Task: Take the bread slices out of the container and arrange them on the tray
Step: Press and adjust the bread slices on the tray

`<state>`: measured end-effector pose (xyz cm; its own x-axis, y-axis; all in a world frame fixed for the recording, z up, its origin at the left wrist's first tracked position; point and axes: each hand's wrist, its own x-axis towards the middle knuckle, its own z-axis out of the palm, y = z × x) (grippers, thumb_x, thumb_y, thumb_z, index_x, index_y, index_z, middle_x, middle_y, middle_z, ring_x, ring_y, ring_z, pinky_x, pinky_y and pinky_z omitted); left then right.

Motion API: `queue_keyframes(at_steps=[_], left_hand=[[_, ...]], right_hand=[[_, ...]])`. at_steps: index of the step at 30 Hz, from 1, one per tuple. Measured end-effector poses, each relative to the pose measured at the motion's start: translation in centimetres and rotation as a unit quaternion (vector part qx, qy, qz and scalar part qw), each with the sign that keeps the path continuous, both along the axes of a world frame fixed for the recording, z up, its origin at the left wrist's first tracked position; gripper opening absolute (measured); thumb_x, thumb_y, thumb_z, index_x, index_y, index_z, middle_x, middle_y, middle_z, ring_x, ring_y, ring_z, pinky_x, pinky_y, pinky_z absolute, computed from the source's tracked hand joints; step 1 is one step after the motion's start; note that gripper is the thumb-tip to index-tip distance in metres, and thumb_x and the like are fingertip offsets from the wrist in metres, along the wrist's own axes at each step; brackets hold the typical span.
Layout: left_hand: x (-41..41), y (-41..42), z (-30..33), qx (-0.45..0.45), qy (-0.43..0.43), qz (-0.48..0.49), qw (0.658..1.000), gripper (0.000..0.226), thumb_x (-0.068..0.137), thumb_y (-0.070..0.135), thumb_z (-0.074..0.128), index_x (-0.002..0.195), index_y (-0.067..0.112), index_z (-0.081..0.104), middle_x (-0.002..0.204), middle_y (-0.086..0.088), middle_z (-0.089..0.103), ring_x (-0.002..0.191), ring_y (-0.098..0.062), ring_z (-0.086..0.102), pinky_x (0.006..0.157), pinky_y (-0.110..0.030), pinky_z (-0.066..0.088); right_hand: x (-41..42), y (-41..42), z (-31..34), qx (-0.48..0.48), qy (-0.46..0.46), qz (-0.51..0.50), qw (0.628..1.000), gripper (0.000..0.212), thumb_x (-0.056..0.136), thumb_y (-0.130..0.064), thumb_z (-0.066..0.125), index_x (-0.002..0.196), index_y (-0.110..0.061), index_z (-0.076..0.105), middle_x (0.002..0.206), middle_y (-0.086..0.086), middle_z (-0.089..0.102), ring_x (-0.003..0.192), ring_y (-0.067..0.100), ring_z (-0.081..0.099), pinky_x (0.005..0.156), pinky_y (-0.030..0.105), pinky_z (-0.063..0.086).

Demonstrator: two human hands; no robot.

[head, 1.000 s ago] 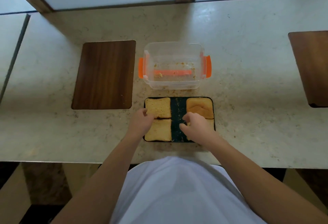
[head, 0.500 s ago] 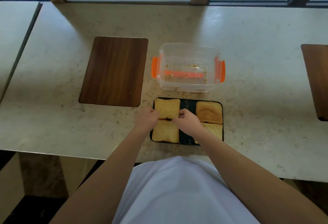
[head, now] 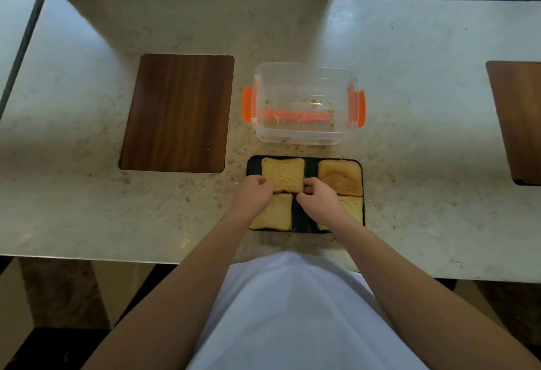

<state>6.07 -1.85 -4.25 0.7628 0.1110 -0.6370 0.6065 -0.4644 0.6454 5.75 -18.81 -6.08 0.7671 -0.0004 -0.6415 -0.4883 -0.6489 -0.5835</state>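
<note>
A dark wooden board (head: 178, 112) is lying on the left part of the pale stone counter (head: 87, 194), well apart from the black tray (head: 252, 164) sitting near the counter's front edge. Four bread slices are resting on that tray in two rows of two. The far-left slice (head: 283, 175) is pale golden and porous; the left hand (head: 252, 194) is curling its fingers against that slice's left edge, and the right hand (head: 319, 198) is pinching its right edge with bent fingertips. Below it, the near-left slice (head: 276, 213) is lying flat, partly covered by the left wrist. A bare black strip is showing down the tray's middle. The far-right slice (head: 341, 178) is looking browner and smoother, like a crust end, and it is touching the near-right slice (head: 352, 207), which the right forearm is mostly hiding. Just beyond the tray's far edge, a clear plastic container (head: 304, 135) with orange side clips (head: 247, 104) is standing open, holding only crumbs (head: 273, 117). At the counter's right edge, another wooden board (head: 518, 120) is partly showing.
</note>
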Motion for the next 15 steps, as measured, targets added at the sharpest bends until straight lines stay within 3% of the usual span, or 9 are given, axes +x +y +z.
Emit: queue_keyframes(at_steps=[2, 3, 6, 9, 15], left_hand=[[-0.7, 0.6, -0.3, 0.009, -0.003, 0.006, 1.0, 0.027, 0.1, 0.021, 0.047, 0.121, 0.015, 0.063, 0.107, 0.003, 0.06, 0.093, -0.012, 0.055, 0.074, -0.028, 0.041], [-1.1, 1.1, -0.4, 0.017, -0.009, 0.007, 1.0, 0.028, 0.099, 0.02, 0.047, 0.123, 0.016, 0.061, 0.111, 0.003, 0.06, 0.091, -0.009, 0.055, 0.07, -0.025, 0.041], [-2.9, 2.5, -0.9, 0.054, -0.024, 0.006, 0.998, 0.026, 0.097, 0.018, 0.049, 0.12, 0.015, 0.06, 0.097, 0.006, 0.061, 0.078, -0.001, 0.054, 0.058, -0.021, 0.038], [-4.4, 3.2, -1.4, 0.079, -0.013, -0.018, 0.997, 0.032, 0.097, 0.021, 0.05, 0.126, 0.012, 0.059, 0.096, 0.006, 0.059, 0.078, -0.002, 0.053, 0.057, -0.022, 0.039], [-4.6, 2.5, -1.4, 0.079, 0.003, -0.012, 0.997, 0.035, 0.094, 0.024, 0.051, 0.127, 0.014, 0.058, 0.088, 0.008, 0.059, 0.077, -0.008, 0.057, 0.057, -0.028, 0.043]], right_hand=[[-0.9, -0.3, 0.2, 0.006, -0.012, -0.009, 1.0, 0.058, 0.093, -0.025, 0.059, 0.148, -0.014, 0.042, 0.138, 0.006, 0.058, 0.081, 0.002, 0.053, 0.062, 0.02, 0.042], [-1.4, -0.3, 0.3, 0.009, -0.012, -0.011, 1.0, 0.056, 0.093, -0.025, 0.059, 0.147, -0.014, 0.044, 0.137, 0.006, 0.059, 0.09, 0.007, 0.055, 0.068, 0.023, 0.044], [-3.3, -0.1, 0.2, 0.033, 0.022, -0.009, 0.999, 0.051, 0.095, -0.024, 0.06, 0.143, -0.013, 0.047, 0.126, 0.002, 0.059, 0.105, 0.015, 0.056, 0.081, 0.029, 0.048], [-4.3, 0.7, 0.0, 0.047, 0.057, 0.009, 0.997, 0.051, 0.095, -0.023, 0.06, 0.143, -0.012, 0.046, 0.118, -0.001, 0.057, 0.106, 0.017, 0.057, 0.086, 0.031, 0.049], [-4.3, 1.4, 0.1, 0.035, 0.075, 0.023, 0.996, 0.051, 0.094, -0.025, 0.059, 0.142, -0.012, 0.048, 0.094, -0.01, 0.057, 0.084, 0.007, 0.056, 0.072, 0.028, 0.047]])
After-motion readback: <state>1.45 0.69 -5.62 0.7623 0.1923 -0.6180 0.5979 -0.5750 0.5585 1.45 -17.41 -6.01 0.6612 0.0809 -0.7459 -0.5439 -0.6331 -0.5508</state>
